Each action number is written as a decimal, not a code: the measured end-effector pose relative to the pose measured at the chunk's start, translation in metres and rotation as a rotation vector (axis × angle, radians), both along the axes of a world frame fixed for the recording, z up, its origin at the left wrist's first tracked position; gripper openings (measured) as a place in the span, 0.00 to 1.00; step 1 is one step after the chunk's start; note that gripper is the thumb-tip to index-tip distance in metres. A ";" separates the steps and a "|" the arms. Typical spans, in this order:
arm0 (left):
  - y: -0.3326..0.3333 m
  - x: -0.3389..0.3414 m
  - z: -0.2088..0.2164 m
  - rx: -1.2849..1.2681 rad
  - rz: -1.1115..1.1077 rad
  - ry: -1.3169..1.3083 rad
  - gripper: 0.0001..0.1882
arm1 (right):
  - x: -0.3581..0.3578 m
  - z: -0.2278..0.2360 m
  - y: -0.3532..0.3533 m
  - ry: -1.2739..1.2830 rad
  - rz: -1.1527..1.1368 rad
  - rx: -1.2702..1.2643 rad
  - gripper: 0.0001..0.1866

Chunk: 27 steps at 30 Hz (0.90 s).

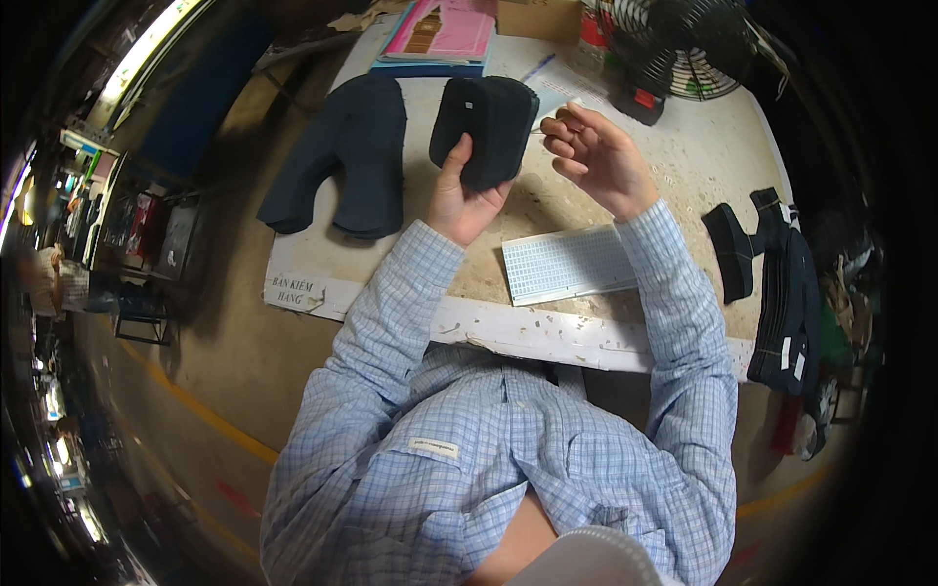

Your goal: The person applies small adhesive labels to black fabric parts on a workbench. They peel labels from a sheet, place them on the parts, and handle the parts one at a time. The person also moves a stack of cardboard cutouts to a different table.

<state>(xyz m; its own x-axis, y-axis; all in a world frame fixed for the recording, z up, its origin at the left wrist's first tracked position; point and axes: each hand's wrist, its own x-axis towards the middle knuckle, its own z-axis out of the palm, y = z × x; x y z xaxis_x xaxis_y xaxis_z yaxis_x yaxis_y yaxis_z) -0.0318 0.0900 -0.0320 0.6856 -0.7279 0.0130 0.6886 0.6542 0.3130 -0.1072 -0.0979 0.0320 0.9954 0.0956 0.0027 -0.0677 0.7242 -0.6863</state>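
Note:
My left hand (467,200) grips a stack of dark navy, rounded fabric-like pieces (486,132), thumb across the front face and fingers beneath. A small white sticker (469,104) shows on the upper part of that face. Just right of the stack, my right hand (601,156) is raised with its fingers curled and thumb and forefinger pinched together. Something tiny and whitish shows at those fingertips, too small to name. To the left, a thick U-shaped stack of similar dark pieces (366,137) lies on the table.
A printed grid sheet (567,264) lies near the front edge of the worn white table (547,327). Dark stacks with white tags (782,303) are at the right edge. A black fan (684,49), notebooks (440,34) and a cardboard box (539,18) stand at the back.

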 end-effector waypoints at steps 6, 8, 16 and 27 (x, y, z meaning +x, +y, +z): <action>-0.004 -0.008 0.000 -0.308 -0.330 0.201 0.33 | 0.005 -0.007 -0.014 -0.185 -0.030 -0.168 0.24; -0.007 -0.011 0.000 -0.423 -0.419 0.321 0.39 | 0.006 -0.012 -0.012 -0.250 -0.024 -0.244 0.28; 0.001 0.007 -0.004 -0.396 -0.521 0.312 0.40 | 0.008 -0.039 0.011 -0.445 -0.306 -0.717 0.53; -0.009 -0.019 0.020 0.798 -0.106 -0.673 0.22 | -0.008 0.024 0.004 -0.882 -0.520 -1.675 0.50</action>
<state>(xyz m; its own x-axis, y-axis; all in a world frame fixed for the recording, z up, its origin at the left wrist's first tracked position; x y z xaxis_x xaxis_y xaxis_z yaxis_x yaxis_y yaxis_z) -0.0509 0.0815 -0.0124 0.6474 -0.7488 -0.1418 0.2537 0.0364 0.9666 -0.1152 -0.0935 0.0556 0.6949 0.2767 0.6637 0.5893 -0.7481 -0.3051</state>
